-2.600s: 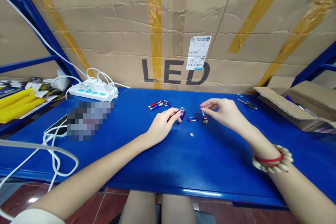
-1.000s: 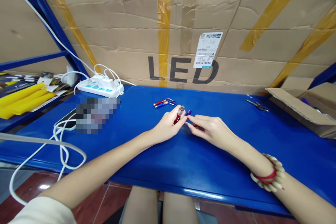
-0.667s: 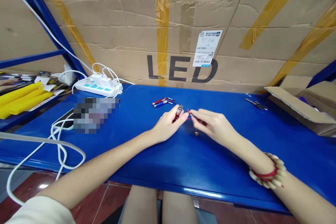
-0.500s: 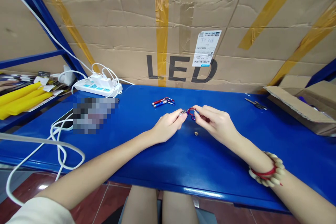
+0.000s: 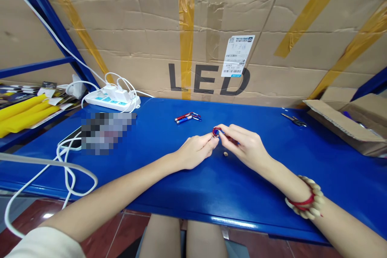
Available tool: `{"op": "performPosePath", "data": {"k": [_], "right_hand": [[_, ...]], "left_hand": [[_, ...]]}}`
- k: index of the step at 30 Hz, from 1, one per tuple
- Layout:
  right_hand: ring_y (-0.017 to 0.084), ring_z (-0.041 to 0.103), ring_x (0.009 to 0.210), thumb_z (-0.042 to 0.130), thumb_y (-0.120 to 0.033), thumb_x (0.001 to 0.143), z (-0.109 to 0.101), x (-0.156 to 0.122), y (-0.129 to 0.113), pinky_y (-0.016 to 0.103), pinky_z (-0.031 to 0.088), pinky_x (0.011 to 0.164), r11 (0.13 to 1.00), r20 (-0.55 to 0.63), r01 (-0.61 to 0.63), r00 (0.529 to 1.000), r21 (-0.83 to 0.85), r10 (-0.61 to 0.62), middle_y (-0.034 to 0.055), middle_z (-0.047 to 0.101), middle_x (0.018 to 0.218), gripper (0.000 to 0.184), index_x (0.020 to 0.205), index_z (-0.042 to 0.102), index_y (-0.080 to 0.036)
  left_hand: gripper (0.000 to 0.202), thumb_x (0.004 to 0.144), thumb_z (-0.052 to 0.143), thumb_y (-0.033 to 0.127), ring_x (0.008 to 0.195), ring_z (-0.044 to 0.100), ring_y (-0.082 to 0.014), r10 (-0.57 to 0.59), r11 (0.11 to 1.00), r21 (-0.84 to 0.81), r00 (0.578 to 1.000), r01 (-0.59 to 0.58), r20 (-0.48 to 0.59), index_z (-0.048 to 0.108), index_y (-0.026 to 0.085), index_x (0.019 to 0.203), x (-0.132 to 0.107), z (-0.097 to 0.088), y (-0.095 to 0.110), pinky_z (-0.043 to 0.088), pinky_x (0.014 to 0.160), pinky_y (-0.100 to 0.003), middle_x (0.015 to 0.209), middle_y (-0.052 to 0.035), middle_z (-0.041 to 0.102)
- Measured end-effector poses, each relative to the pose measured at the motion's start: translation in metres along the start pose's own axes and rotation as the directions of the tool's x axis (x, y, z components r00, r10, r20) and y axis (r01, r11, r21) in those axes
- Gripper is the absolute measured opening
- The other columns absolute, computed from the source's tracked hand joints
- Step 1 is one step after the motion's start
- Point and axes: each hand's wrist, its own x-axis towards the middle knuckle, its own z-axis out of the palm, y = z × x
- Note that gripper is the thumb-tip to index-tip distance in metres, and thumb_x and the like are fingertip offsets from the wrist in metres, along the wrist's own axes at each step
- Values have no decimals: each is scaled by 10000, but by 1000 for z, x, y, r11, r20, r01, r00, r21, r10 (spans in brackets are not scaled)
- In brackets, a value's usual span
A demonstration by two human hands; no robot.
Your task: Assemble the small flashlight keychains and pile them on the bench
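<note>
My left hand (image 5: 196, 151) is closed, thumb against forefinger, on a keychain flashlight that its fingers mostly cover. A red carabiner clip (image 5: 216, 130) shows between the two hands. My right hand (image 5: 243, 141) pinches this clip from the other side, with a bit of blue beside its fingertips. Beyond the hands, a red keychain flashlight (image 5: 183, 117) and a blue keychain flashlight (image 5: 184, 120) lie side by side, clips pointing right. On the blue tabletop (image 5: 193, 185) just below the right fingers rests a small round piece (image 5: 225, 154), too small to identify.
A white power strip (image 5: 111, 98) with plugs and a looping white cable (image 5: 71, 165) occupies the left, near a blurred-out object (image 5: 109, 133). Keys (image 5: 294, 119) lie at the right, before an open cardboard box (image 5: 347, 125). A large carton (image 5: 145, 40) stands behind.
Both hands have turned the held pieces, and the red clip now stands up as a loop closer to the left fingertips. The blue clip seen below it earlier is mostly hidden.
</note>
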Motion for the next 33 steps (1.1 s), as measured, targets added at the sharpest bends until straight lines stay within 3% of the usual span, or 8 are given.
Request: {"op": "performPosePath", "data": {"k": [8,11,14,17,24,29,33], "right_hand": [[104,493,589,424,-254,917,-2,-1,1,205,409,564,999,24,-32,999,-37,33,29,545,711,292,1128,575,-120],[120,552,665,403,-289,928,-1,-1,6,212,430,594,996,83,-42,995,-80,49,56,588,807,359,1218,522,-113],[139,589,721,368,-299,940,2,-2,10,223,441,591,987,136,-76,986,-139,95,72,605,877,416,1304,445,-113],[139,605,756,343,-281,947,4,-3,13,217,446,582,981,185,-103,974,-167,134,67,614,924,428,1348,393,-138],[100,614,704,371,-252,934,3,-3,10,187,416,514,971,257,-70,958,-230,130,17,641,977,372,1289,477,-219],[82,609,664,439,-265,898,-6,2,11,182,369,470,942,151,-144,969,-303,197,-14,654,993,300,1159,587,-256],[67,574,569,489,-249,854,-15,6,17,188,339,459,903,51,-291,945,-316,323,-19,662,929,260,1070,633,-265]], "left_hand": [[369,942,235,444,521,465,-101,-24,999,-51,994,19,-109,418,183,755,2,-3,-4,371,604,-228,543,53,475],[278,948,276,400,579,531,-111,-33,997,66,987,44,-158,476,208,965,4,-8,-3,393,657,-230,577,66,528],[266,944,330,355,733,602,-138,0,967,247,969,63,-248,445,243,1156,5,-12,-4,416,691,-235,769,41,633],[248,937,373,318,906,613,-168,35,900,425,956,97,-292,510,247,1131,7,-15,-8,444,718,-238,1019,10,645],[252,933,395,269,1040,566,-194,-96,782,558,938,277,-332,561,260,1122,14,-21,-30,479,794,-274,1154,-7,590],[310,915,411,232,1053,538,-217,-106,737,633,965,238,-239,489,271,1212,14,-19,-33,506,727,-292,1162,-55,516],[411,853,488,153,1014,550,-210,-56,772,576,932,268,-359,426,259,1246,15,-22,-36,495,756,-304,1146,-55,514]]}}
